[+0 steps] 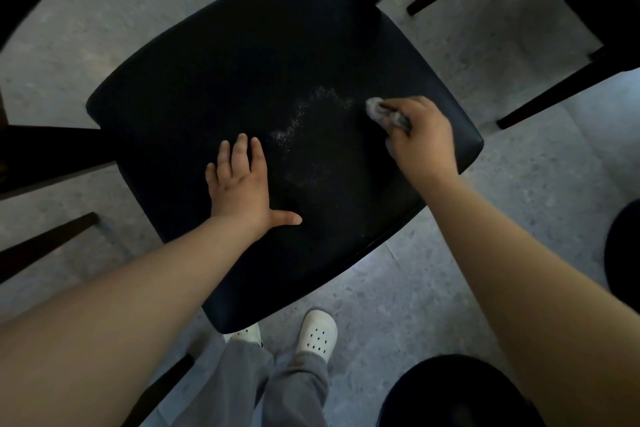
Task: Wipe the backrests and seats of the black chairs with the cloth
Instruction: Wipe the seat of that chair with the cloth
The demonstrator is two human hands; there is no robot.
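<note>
A black padded chair seat (214, 80) fills the middle of the head view, seen from above. A pale trail of dust or crumbs (304, 114) runs across its centre. My left hand (242, 184) rests flat on the seat's near left part, fingers straight and thumb spread. My right hand (420, 135) grips a small crumpled grey cloth (379, 111) and holds it against the seat near the right edge, just right of the dust trail. The chair's backrest is not in view.
Black legs of other furniture (550, 94) stand at the right, top and left on the grey speckled floor (433, 288). Another black rounded seat (450, 392) sits at bottom right. My feet in white clogs (317, 334) stand at the seat's near edge.
</note>
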